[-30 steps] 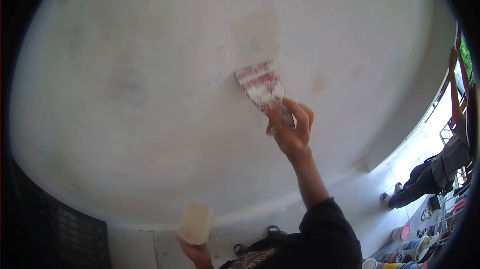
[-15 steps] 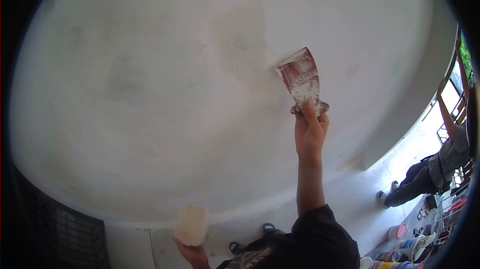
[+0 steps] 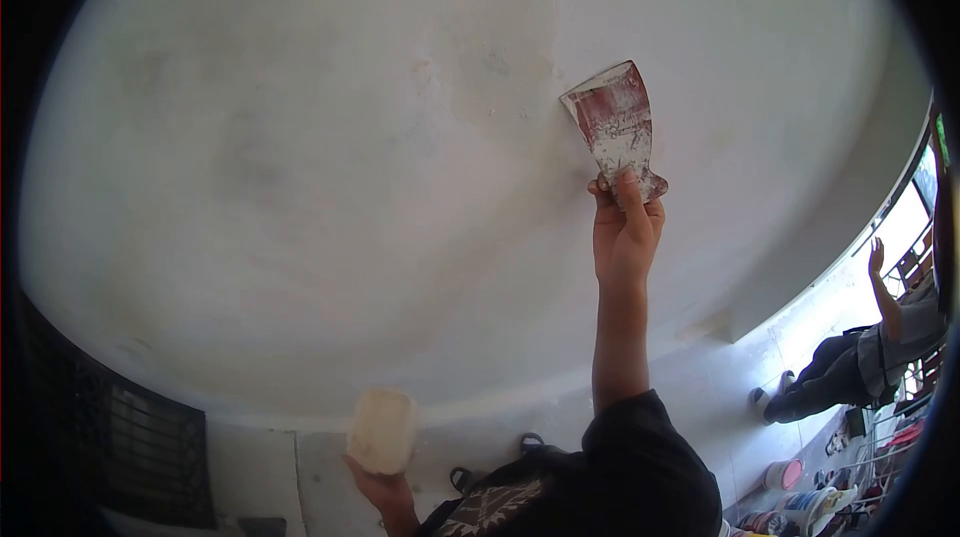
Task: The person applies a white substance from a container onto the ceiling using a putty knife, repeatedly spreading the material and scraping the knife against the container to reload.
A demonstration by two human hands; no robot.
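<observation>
My right hand (image 3: 626, 227) is raised against a white plastered wall (image 3: 300, 187) and grips a wide putty knife (image 3: 616, 127) with a red blade smeared with white filler. The blade's upper edge rests on the wall just right of a greyish, damp-looking patch (image 3: 495, 67). Low in the view, my left hand (image 3: 385, 490) holds up a pale cream slab (image 3: 381, 431) with filler on it, clear of the wall. My black sleeve (image 3: 640, 467) fills the bottom of the view.
Another person (image 3: 860, 357) in grey and dark clothes stands at the far right with an arm lifted. Paint buckets (image 3: 800, 497) crowd the floor at the bottom right. A dark metal grille (image 3: 130, 447) sits at the lower left.
My right hand swung the putty knife from the patch's lower edge up and to the right, turning the blade upright. The person at the right shifted lower.
</observation>
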